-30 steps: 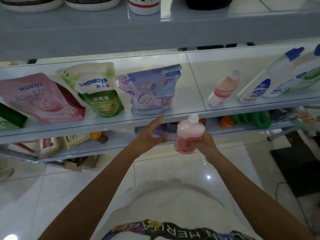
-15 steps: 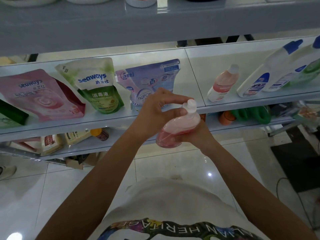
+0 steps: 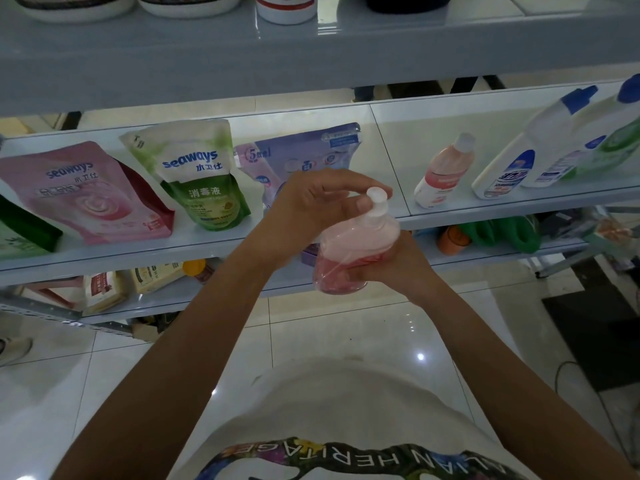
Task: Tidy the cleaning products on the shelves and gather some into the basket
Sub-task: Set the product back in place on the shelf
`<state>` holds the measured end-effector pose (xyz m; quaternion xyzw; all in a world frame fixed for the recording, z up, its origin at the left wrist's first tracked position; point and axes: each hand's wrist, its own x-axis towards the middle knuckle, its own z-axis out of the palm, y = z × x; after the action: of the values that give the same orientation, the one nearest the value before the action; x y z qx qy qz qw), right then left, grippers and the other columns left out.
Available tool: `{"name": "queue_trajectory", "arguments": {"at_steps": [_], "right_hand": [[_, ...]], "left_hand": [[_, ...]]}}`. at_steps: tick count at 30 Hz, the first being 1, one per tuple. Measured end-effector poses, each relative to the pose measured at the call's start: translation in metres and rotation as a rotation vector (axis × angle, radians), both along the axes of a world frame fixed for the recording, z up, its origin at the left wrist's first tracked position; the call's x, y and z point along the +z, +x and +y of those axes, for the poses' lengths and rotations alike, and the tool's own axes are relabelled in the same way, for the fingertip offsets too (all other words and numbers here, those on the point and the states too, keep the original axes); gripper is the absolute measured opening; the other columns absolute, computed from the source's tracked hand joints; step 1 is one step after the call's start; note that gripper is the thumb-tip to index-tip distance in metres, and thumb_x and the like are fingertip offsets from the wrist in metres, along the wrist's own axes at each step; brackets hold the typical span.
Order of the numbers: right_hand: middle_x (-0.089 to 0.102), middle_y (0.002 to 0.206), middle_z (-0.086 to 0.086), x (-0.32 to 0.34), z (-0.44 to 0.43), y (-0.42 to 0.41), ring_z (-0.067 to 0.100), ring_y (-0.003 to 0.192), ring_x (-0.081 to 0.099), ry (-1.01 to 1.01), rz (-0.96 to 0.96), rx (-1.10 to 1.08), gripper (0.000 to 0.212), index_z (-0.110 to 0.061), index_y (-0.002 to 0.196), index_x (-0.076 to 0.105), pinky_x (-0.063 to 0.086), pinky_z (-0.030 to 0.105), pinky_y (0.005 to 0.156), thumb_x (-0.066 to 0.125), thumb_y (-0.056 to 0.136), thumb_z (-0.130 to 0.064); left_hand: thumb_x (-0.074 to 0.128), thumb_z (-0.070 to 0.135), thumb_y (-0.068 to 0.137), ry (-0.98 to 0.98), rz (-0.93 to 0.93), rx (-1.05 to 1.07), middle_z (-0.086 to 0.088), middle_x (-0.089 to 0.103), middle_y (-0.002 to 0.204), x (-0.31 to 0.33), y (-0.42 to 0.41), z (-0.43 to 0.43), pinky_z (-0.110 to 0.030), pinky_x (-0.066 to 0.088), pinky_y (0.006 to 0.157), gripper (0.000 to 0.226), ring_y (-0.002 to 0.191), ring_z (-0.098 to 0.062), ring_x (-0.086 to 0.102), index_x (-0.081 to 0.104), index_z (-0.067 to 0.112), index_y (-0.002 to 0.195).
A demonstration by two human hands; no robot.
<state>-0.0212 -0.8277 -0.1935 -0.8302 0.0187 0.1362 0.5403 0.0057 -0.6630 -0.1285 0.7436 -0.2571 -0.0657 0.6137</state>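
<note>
I hold a pink pump bottle in front of the middle shelf. My right hand grips its body from the right and below. My left hand curls over the top, its thumb and fingers pinching the white pump head. On the shelf behind stand a pink Seaways pouch, a green Seaways pouch and a purple pouch, partly hidden by my left hand. No basket is in view.
A small pink bottle and white bottles with blue caps lean on the shelf's right half. The lower shelf holds boxes, an orange item and green bottles. Bowls sit on the top shelf. A black mat lies on the tiled floor.
My left hand came from open beside the bottle to closing over its pump head. The bottle tilted left, then came more upright, staying in my right hand.
</note>
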Motion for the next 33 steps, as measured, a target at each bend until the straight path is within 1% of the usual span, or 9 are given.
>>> {"name": "queue_trajectory", "arguments": {"at_steps": [6, 11, 14, 16, 18, 22, 26, 30, 33], "right_hand": [[0.045, 0.075, -0.024, 0.002, 0.004, 0.002, -0.013, 0.065, 0.043, -0.083, -0.024, -0.074, 0.045, -0.028, 0.082, 0.045, 0.033, -0.006, 0.054, 0.086, 0.064, -0.024], [0.049, 0.076, -0.024, 0.003, 0.007, -0.006, -0.02, 0.057, 0.049, -0.006, -0.04, -0.143, 0.051, -0.027, 0.086, 0.048, 0.035, -0.004, 0.051, 0.09, 0.058, -0.016], [0.045, 0.074, -0.023, 0.003, 0.009, -0.006, -0.014, 0.058, 0.044, -0.084, -0.068, -0.128, 0.052, -0.024, 0.092, 0.045, 0.032, -0.006, 0.052, 0.087, 0.062, -0.022], [0.049, 0.079, -0.017, 0.003, 0.008, -0.007, -0.011, 0.062, 0.043, -0.098, -0.08, -0.127, 0.054, -0.023, 0.095, 0.045, 0.032, -0.007, 0.053, 0.088, 0.062, -0.024], [0.049, 0.081, -0.018, 0.005, 0.007, -0.009, -0.011, 0.064, 0.044, -0.086, -0.08, -0.127, 0.057, -0.023, 0.099, 0.047, 0.032, -0.007, 0.052, 0.088, 0.06, -0.024], [0.045, 0.072, -0.022, 0.01, 0.005, -0.006, -0.018, 0.056, 0.052, -0.063, -0.073, -0.148, 0.05, -0.022, 0.093, 0.048, 0.033, -0.005, 0.05, 0.088, 0.061, -0.021], [0.051, 0.076, -0.023, 0.015, 0.004, -0.001, -0.011, 0.066, 0.051, -0.032, -0.089, -0.162, 0.053, -0.025, 0.093, 0.051, 0.037, -0.004, 0.053, 0.09, 0.056, -0.023], [0.042, 0.077, -0.027, 0.019, 0.004, 0.001, -0.01, 0.066, 0.045, -0.096, -0.104, -0.131, 0.059, -0.027, 0.097, 0.043, 0.033, -0.006, 0.052, 0.088, 0.059, -0.026], [0.045, 0.075, -0.027, 0.016, 0.003, 0.002, -0.012, 0.063, 0.046, -0.074, -0.112, -0.152, 0.059, -0.026, 0.097, 0.046, 0.035, -0.005, 0.051, 0.089, 0.058, -0.023]], "left_hand": [[0.065, 0.008, 0.086, 0.045, -0.119, 0.153, 0.028, 0.062, 0.085, 0.0, -0.006, -0.011, -0.008, 0.04, 0.073, 0.022, 0.079, 0.009, 0.055, 0.071, 0.006, 0.107], [0.066, 0.025, 0.081, 0.048, -0.154, 0.266, 0.024, 0.064, 0.087, 0.001, -0.015, -0.018, -0.027, 0.043, 0.078, 0.02, 0.082, -0.003, 0.052, 0.073, 0.019, 0.099], [0.076, 0.027, 0.073, -0.008, -0.101, 0.338, 0.005, 0.071, 0.087, 0.002, -0.019, -0.021, -0.024, 0.049, 0.078, 0.012, 0.086, -0.011, 0.061, 0.071, 0.022, 0.083], [0.078, 0.036, 0.068, -0.002, -0.086, 0.33, -0.005, 0.073, 0.089, 0.004, -0.018, -0.019, -0.032, 0.053, 0.083, 0.018, 0.089, -0.023, 0.066, 0.064, 0.029, 0.078], [0.074, 0.04, 0.068, 0.027, -0.105, 0.273, -0.006, 0.073, 0.091, 0.006, -0.016, -0.015, -0.041, 0.053, 0.087, 0.02, 0.092, -0.025, 0.067, 0.065, 0.028, 0.082], [0.074, 0.028, 0.073, 0.027, -0.116, 0.085, -0.009, 0.066, 0.118, 0.008, -0.01, -0.009, -0.044, 0.05, 0.098, 0.05, 0.108, -0.023, 0.064, 0.061, 0.01, 0.118], [0.069, 0.02, 0.081, 0.033, -0.104, 0.036, -0.01, 0.064, 0.125, 0.007, -0.005, -0.005, -0.04, 0.046, 0.104, 0.049, 0.119, -0.022, 0.06, 0.057, 0.008, 0.128], [0.072, 0.011, 0.082, 0.043, -0.149, 0.108, -0.005, 0.071, 0.108, 0.011, -0.002, -0.005, -0.022, 0.049, 0.094, 0.028, 0.103, -0.014, 0.064, 0.069, 0.006, 0.109], [0.076, 0.012, 0.077, 0.045, -0.159, 0.151, -0.003, 0.072, 0.101, 0.014, -0.002, -0.006, -0.022, 0.051, 0.085, 0.025, 0.092, -0.01, 0.064, 0.07, 0.013, 0.101]]}}
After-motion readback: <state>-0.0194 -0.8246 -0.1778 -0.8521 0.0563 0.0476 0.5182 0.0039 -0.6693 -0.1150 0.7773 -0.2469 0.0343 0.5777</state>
